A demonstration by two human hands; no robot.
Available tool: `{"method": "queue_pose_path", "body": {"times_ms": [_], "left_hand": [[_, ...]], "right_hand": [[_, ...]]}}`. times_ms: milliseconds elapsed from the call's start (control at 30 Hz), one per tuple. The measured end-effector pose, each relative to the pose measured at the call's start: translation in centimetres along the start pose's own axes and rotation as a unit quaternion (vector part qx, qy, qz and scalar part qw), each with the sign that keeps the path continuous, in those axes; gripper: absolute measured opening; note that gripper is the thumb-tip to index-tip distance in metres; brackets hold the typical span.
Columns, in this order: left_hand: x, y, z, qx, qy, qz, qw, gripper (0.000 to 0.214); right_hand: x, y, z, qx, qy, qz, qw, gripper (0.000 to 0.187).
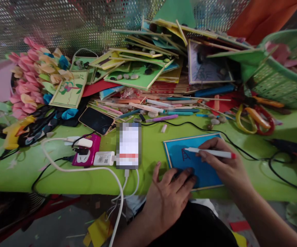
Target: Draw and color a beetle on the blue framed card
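A blue card (207, 171) with a pale wooden edge lies on the green table (153, 144) near its front edge. My right hand (222, 164) pinches a white marker with a red cap (210, 152), its tip on a small red drawing at the card's upper left. My left hand (169, 192) rests flat with fingers spread on the card's lower left corner, holding it down.
A phone (128, 145) on a white cable lies left of the card, beside a pink power strip (85, 154) and a second phone (96, 120). Pens, sticks and stacked craft cards (143, 72) fill the back. Scissors (256, 118), a green basket (284, 75) and a glue gun (292, 149) are at right.
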State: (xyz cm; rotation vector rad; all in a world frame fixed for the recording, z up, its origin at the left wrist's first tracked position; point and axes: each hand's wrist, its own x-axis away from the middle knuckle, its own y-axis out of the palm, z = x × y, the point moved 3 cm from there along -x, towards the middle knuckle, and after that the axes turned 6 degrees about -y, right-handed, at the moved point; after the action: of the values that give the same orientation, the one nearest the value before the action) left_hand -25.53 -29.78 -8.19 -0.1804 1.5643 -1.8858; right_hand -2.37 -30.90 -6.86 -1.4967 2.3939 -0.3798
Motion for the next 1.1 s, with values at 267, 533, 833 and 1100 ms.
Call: {"method": "queue_pose_path", "body": {"times_ms": [267,533,833,1100], "left_hand": [[-0.08,0.01,0.00,0.004,-0.001,0.008,1.000,0.033],[0.20,0.44,-0.04,-0.009,0.013,-0.004,1.000,0.037],[0.05,0.23,-0.03,-0.003,0.004,0.015,1.000,0.033],[-0.05,0.11,-0.10,-0.012,0.010,0.002,1.000,0.038]], "right_hand": [[-0.31,0.48,-0.41,0.022,-0.011,-0.004,1.000,0.026],[-0.65,0.85,-0.90,0.027,-0.001,-0.013,1.000,0.034],[-0.52,1.02,-0.97,0.040,-0.002,-0.010,0.999,0.033],[-0.62,0.83,-0.95,0.051,-0.013,0.011,0.999,0.023]]}}
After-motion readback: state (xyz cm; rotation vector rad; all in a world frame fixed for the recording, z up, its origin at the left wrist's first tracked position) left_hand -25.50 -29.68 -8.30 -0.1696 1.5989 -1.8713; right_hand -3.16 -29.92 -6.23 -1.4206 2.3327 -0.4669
